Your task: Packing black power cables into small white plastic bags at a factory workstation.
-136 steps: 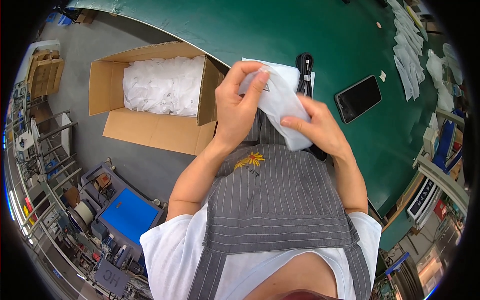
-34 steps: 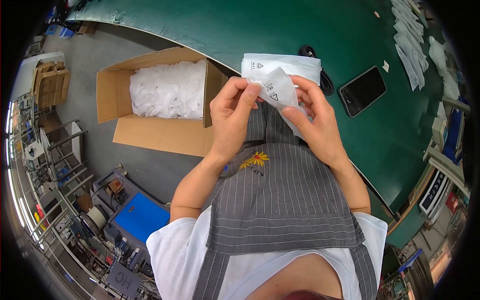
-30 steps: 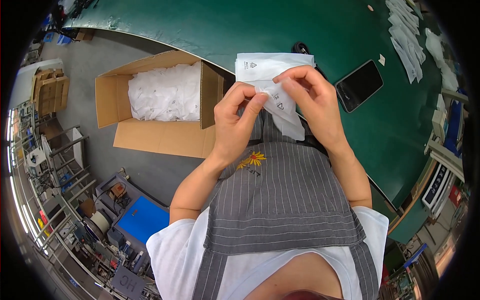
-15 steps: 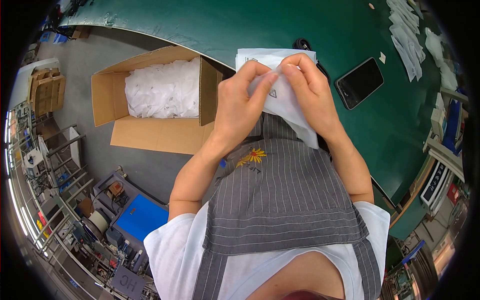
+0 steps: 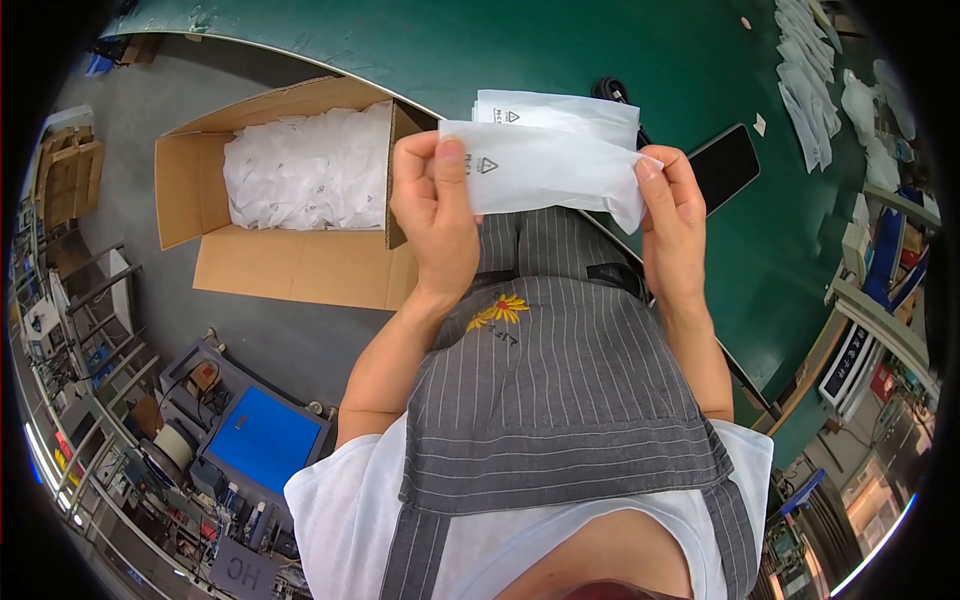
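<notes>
Stretched out between my two hands is a white translucent plastic bag [image 5: 545, 168] with a small triangular printed mark near its left end. My left hand [image 5: 437, 205] pinches the bag's left edge, thumb on top. At the other end, my right hand [image 5: 672, 215] grips the bag's right corner between thumb and fingers, and the film bunches there. Behind the held bag lies a stack of similar white bags [image 5: 570, 105] at the green table's edge, partly covered by it.
On the green table [image 5: 420, 45], a black phone [image 5: 727, 168] lies right of my hand, near a coiled black cable [image 5: 609, 89]. Flat white bags [image 5: 803, 100] lie at the far right. An open cardboard box [image 5: 290, 270] full of white bags [image 5: 305, 170] stands at left.
My hands have moved apart, left hand leftward and right hand rightward. The bag, crumpled between my fingertips before, is now spread out lengthwise. The view has shifted slightly.
</notes>
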Available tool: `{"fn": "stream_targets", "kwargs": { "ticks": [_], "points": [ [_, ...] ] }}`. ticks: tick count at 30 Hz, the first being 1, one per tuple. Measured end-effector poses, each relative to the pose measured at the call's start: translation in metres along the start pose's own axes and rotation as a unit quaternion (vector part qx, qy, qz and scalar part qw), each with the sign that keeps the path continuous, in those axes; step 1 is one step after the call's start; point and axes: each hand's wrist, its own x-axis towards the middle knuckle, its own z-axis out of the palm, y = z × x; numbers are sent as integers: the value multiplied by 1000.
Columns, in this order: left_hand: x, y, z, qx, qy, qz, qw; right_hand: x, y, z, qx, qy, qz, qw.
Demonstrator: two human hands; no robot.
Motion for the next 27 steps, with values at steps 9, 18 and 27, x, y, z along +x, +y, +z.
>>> {"fn": "stream_targets", "kwargs": {
  "ticks": [9,18,27],
  "points": [
    [-5,-10,-1,-113,50,21,992,17,13,19,-154,105,-189,964],
    [2,-22,2,-38,41,21,998,6,-9,7,-151,12,-25,988],
    [34,-39,13,361,12,222,906,22,-6,4,-453,174,-262,835]
  ]
}}
